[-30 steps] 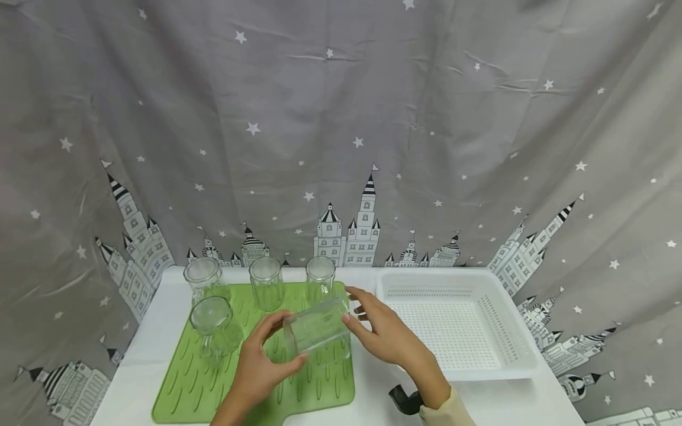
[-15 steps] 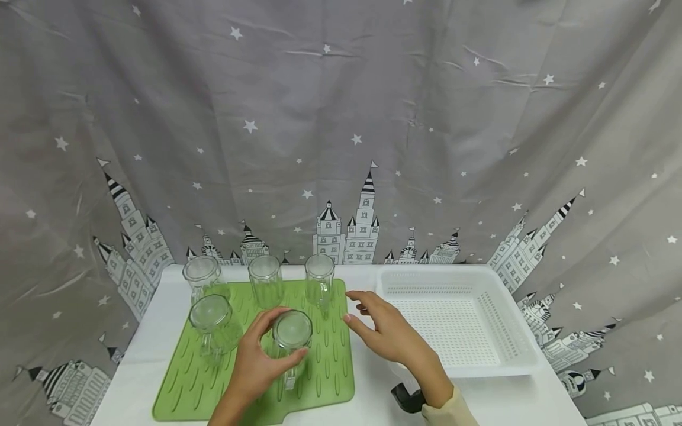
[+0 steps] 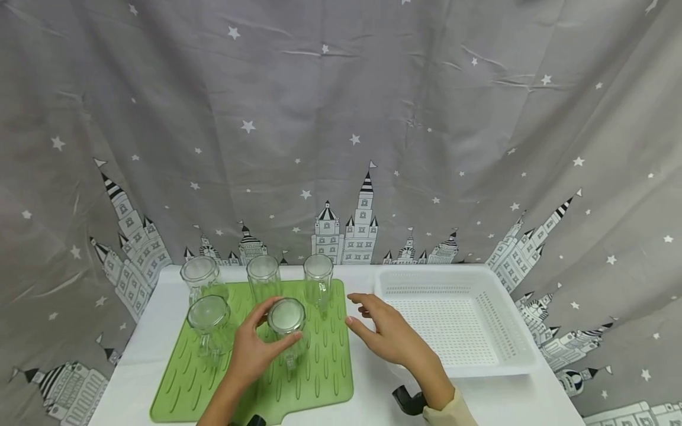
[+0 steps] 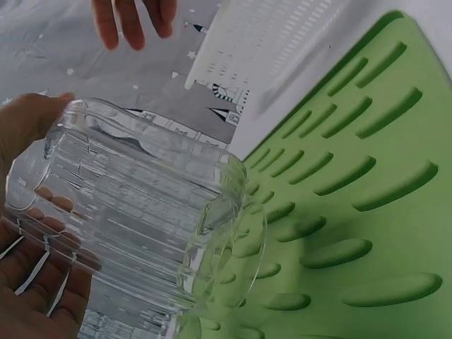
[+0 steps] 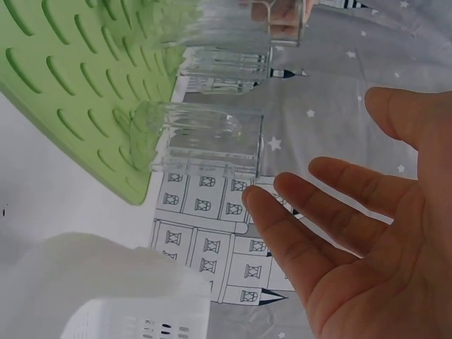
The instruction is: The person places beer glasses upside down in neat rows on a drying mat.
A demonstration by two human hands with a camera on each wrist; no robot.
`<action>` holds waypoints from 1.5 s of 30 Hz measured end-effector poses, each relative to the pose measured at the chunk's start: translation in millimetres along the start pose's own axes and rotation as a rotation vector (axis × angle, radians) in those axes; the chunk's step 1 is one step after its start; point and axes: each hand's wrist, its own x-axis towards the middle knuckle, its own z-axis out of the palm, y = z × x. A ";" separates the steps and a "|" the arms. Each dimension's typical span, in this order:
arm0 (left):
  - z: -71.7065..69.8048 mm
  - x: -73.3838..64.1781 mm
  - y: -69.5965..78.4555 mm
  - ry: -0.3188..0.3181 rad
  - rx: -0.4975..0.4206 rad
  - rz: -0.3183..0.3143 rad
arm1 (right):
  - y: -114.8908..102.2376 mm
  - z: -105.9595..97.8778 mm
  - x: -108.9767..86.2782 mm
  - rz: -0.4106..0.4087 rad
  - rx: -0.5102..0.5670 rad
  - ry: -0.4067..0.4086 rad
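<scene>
My left hand (image 3: 254,348) grips a clear glass mug (image 3: 288,319) by its base end, thumb on the near side and fingers round the far side. The mug is upside down over a green ridged mat (image 3: 326,378), its handle facing me. In the left wrist view its rim (image 4: 256,244) is close to the mat; whether it touches, I cannot tell. Several like mugs stand inverted on the mat: one mug (image 3: 209,319) at left, others behind, including a mug (image 3: 318,278) at back right. My right hand (image 3: 389,332) hovers right of the mat, fingers apart, holding nothing.
A white perforated basket (image 3: 524,355) stands on the white table at right, partly behind my right hand. A grey curtain (image 3: 341,130) with stars and castles hangs behind the table. A black strap piece (image 3: 409,402) shows at my right wrist.
The mug, lying sideways between both hands, has been turned upside down in my left hand. My right hand has let go of it. Left hand and mug then shifted slightly left and away from me.
</scene>
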 end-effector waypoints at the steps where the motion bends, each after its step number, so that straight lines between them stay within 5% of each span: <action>1: 0.2 1.3 -1.4 -0.002 0.000 -0.006 | 0.2 -0.1 -0.3 0.001 0.001 -0.001; 18: 9.9 5.9 -15.5 -0.035 -0.039 -0.013 | 4.8 -2.4 -7.0 0.014 -0.026 -0.009; 38: 10.4 3.8 -13.6 -0.096 -0.086 -0.050 | 7.0 0.6 -9.5 0.018 -0.015 -0.008; 45: 2.1 -3.2 -11.7 -0.093 -0.028 0.022 | 11.9 -0.7 -15.0 0.025 -0.010 -0.002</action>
